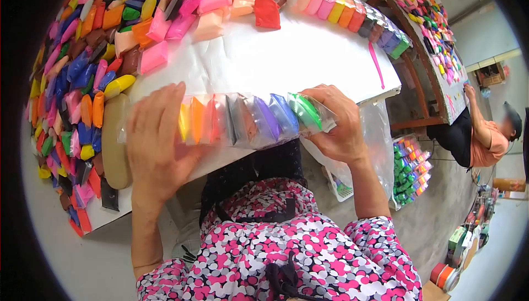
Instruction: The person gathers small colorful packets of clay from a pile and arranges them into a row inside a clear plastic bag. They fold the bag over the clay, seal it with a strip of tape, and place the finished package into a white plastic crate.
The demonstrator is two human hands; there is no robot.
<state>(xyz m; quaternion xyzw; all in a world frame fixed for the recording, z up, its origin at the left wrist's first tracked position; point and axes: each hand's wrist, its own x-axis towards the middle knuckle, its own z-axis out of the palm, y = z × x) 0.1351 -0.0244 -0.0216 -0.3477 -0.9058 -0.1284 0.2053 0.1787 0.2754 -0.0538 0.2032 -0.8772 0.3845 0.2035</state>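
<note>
Between my two hands, over the table's front edge, a clear plastic sleeve (238,119) holds a row of coloured packets, from yellow and orange at the left to purple, blue and green at the right. My left hand (157,135) is wrapped over the left end of the sleeve and hides part of it. The right end, beside the green packet (305,111), is gripped by my right hand (337,124), thumb below and fingers above. Another filled sleeve (347,14) lies along the far right edge of the white table (248,53).
Loose coloured packets (82,75) are heaped on the left and far side. A tan oblong object (115,141) lies near my left hand. A pink strip (376,65) is at the right edge. Filled sleeves (410,171) lie lower right. A person (487,135) works at another table (413,42).
</note>
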